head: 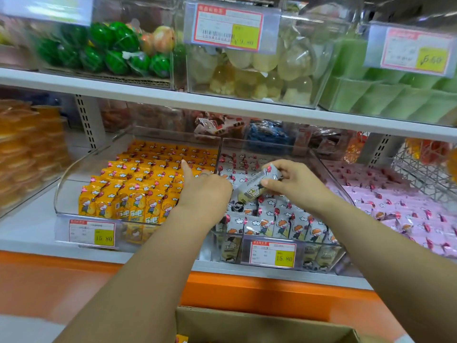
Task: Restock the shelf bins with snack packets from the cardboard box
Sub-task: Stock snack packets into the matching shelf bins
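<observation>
The grey-packet bin [319, 157] is open on top, so that's the way in, but the upper shelf board [222, 102] right above it keeps the gap low. Both hands crowd it: left hand [205, 191] over the bin's left wall, right hand [296, 181] with a packet [257, 186] over its middle. Inside, the packets run wall to wall. A price tag [272, 253] hangs on its front, and the cardboard box [247, 325] sits below it.

A shop's snack aisle is showing here: white shelves [148, 96] on slotted uprights [87, 120] are carrying clear plastic bins [74, 174], each brimming with one kind of wrapped snack packets [138, 184]. Printed price tags [92, 232] with barcodes and yellow price fields are hanging on the bin fronts, and a cardboard box [247, 323] is standing open below the shelf's front edge.
</observation>
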`<state>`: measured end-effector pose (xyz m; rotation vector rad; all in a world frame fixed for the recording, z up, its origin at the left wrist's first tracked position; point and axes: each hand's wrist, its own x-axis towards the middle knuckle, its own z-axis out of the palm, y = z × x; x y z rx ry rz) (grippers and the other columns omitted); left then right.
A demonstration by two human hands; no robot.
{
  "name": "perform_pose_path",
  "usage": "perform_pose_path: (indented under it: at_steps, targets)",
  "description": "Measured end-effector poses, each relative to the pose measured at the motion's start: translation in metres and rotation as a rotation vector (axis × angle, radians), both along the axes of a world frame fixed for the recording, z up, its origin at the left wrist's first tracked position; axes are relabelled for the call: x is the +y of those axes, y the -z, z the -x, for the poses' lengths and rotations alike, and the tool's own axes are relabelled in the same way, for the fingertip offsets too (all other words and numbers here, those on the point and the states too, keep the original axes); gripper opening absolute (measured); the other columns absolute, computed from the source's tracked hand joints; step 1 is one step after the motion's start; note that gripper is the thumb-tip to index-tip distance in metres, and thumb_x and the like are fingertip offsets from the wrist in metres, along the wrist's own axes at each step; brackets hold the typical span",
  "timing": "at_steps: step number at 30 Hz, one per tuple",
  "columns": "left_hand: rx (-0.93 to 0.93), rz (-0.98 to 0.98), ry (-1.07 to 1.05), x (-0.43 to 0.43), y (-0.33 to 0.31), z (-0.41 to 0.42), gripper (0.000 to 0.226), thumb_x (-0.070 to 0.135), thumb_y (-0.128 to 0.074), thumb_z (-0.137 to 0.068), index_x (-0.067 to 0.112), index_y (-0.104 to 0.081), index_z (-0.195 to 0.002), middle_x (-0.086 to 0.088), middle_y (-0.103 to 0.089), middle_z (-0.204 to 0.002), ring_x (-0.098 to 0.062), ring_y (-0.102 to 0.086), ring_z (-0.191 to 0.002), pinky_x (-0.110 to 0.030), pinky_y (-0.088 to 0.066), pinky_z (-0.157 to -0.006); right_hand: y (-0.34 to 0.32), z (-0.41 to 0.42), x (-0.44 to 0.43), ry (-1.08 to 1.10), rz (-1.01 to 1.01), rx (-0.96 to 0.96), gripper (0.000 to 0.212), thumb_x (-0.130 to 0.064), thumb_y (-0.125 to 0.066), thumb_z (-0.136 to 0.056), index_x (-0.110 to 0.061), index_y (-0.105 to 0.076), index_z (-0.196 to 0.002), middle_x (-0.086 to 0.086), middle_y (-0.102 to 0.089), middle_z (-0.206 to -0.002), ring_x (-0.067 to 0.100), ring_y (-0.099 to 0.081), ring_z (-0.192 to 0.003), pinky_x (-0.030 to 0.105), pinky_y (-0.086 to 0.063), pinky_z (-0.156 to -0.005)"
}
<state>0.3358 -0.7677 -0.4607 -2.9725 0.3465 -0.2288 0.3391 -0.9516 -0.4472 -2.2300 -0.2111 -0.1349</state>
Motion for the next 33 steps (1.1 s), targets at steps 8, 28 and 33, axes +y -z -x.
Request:
perform_pose_path:
  at_steps: [8, 28, 33]
  targets:
    - [0.12, -0.029, -0.01, -0.002, -0.007, 0.008, 0.033, 0.009, -0.054, -0.093, 0.027, -0.057, -0.12, 0.0, -0.06, -0.114, -0.026, -0.049, -0.121, -0.068, -0.001, -0.109, -0.034, -0.004, 0.019, -0.172, 0.535, -0.071, 0.037, -0.028, -0.069, -0.085, -0.015, -0.06, -0.118, 0.0, -0.059, -0.123, -0.007, -0.042, -0.069, 0.02, -0.035, -0.07]
    - [0.027, 0.078, 0.011, -0.004, -0.001, 0.011, 0.036, 0.003, -0.055, -0.09, 0.018, -0.055, -0.123, -0.007, -0.055, -0.118, -0.027, -0.056, -0.105, -0.032, -0.038, -0.072, 0.011, -0.003, 0.046, -0.179, 0.662, 0.053, 0.026, -0.015, -0.065, -0.087, -0.011, -0.064, -0.112, 0.007, -0.065, -0.101, 0.018, -0.052, -0.082, 0.026, -0.042, -0.071]
    - [-0.017, 0.238, 0.085, 0.003, 0.009, 0.009, 0.037, 0.012, -0.057, -0.093, 0.022, -0.049, -0.128, -0.003, -0.046, -0.13, -0.025, -0.058, -0.104, -0.033, -0.046, -0.073, 0.015, 0.013, 0.038, -0.064, 0.478, -0.06, 0.032, -0.02, -0.066, -0.087, -0.017, -0.061, -0.119, -0.005, -0.066, -0.102, 0.006, -0.053, -0.083, 0.018, -0.041, -0.076]
